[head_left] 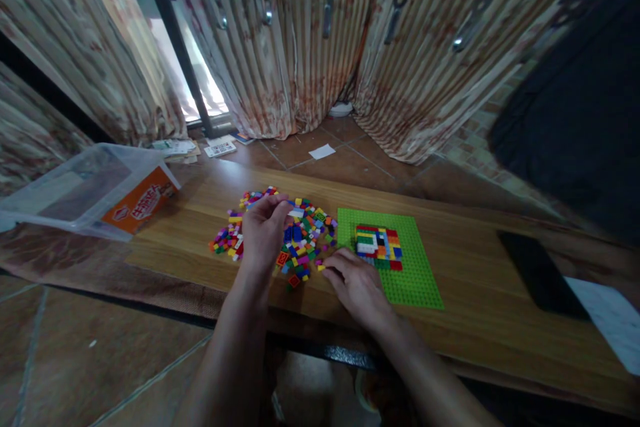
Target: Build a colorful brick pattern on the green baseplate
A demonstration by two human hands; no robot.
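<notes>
A pile of small coloured bricks [305, 237] lies on the wooden table [475, 260]. My left hand [265, 230] hovers over the pile's left half with its fingers curled in a pinch near a white brick; what they hold is too small to make out. My right hand [357, 283] rests on the table at the pile's right edge, fingers bent down toward a small yellow brick, beside the green baseplate [410, 280]. A block of stacked coloured bricks [379, 247] stands on the baseplate's upper left part.
A clear plastic box [85, 190] with an orange label lies at the table's left end. A black phone [543, 277] and white paper [610, 317] lie at the right. Striped curtains [300, 53] hang behind, over a tiled floor with scattered papers [323, 151].
</notes>
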